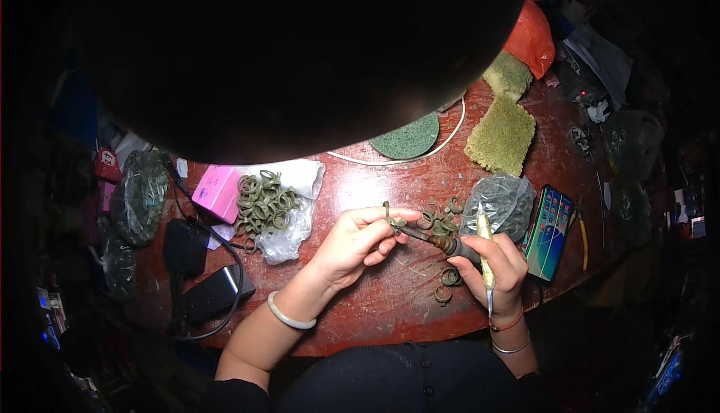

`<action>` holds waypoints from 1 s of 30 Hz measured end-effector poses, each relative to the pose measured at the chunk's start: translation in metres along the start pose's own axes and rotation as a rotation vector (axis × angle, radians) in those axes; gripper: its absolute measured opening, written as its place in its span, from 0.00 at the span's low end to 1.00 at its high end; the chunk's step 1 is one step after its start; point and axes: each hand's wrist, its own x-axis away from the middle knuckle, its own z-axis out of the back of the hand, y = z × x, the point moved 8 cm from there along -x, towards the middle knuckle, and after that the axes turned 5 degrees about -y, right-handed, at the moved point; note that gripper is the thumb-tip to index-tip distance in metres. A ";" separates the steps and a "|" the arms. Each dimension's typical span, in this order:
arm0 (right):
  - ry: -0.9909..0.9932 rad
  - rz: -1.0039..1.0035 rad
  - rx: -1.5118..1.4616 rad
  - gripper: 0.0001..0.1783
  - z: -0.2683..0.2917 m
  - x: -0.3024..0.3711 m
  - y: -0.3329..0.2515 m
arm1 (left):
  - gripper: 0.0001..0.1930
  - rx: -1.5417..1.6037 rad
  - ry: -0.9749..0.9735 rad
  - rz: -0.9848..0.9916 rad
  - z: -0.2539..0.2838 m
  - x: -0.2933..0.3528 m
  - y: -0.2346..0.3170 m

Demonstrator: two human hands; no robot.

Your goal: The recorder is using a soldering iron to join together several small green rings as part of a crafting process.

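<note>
My left hand (349,242) is closed, pinching a small green ring (388,212) upright near the fingertips. In my right hand (501,269) is a soldering iron (444,243) with a dark handle and a brownish collar; its thin tip meets or nearly meets the ring's lower side. A slim, yellow-patterned hand tool (484,242) with narrow metal ends is also held in the right hand, standing across the fingers. Several loose green rings (432,216) lie just beyond the iron, and a few more (444,285) lie below it.
At left, a pile of green rings (266,207) rests on a clear plastic bag beside a pink box (217,192). A black adapter with a cable (217,294) lies nearer. At right are a bagged green bundle (501,199), a phone (550,233), yellow-handled pliers (583,240) and a sponge (501,134). A dark shape hides the far middle.
</note>
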 end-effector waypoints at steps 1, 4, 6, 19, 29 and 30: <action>-0.001 0.001 0.001 0.18 0.000 0.000 0.000 | 0.15 0.010 0.003 -0.003 0.000 0.000 0.000; 0.000 0.000 0.006 0.18 0.000 0.001 0.001 | 0.15 0.025 0.008 -0.003 0.000 -0.001 0.001; -0.006 0.006 0.018 0.19 0.000 0.000 0.001 | 0.15 0.030 0.010 -0.001 0.001 0.000 0.001; -0.006 0.023 0.020 0.20 0.000 0.000 -0.001 | 0.17 -0.006 -0.039 0.025 0.000 -0.001 -0.002; 0.279 -0.254 0.198 0.14 0.046 0.004 0.024 | 0.05 0.129 0.013 -0.153 0.003 -0.005 0.006; 0.310 -0.249 0.269 0.14 0.053 0.000 0.027 | 0.05 0.129 0.010 -0.153 0.006 -0.005 0.006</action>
